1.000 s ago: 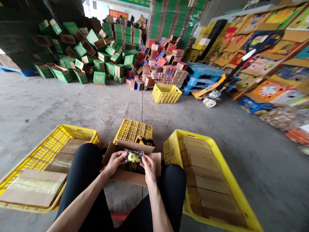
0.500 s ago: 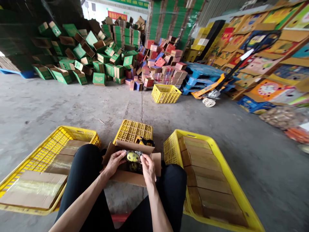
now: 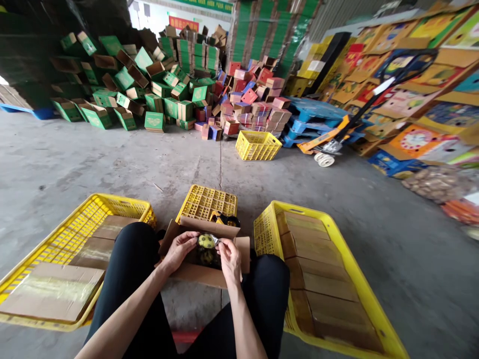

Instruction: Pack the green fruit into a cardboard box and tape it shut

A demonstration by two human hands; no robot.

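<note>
Pinch grip: left hand, right hand, packet between.

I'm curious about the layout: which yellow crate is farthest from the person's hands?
The far crate, left of the blue pallets; the left crate, middle crate and right crate all sit nearer the left hand and right hand.

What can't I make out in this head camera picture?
Head view: lower contents of the open carton, hidden by the wrapped item and shadow.
Head view: lower part of the yellow-and-black tool, hidden by the carton's flap.
Head view: the red object, partly hidden by the legs.
Head view: lettering on the red banner, too small and blurred.
</note>
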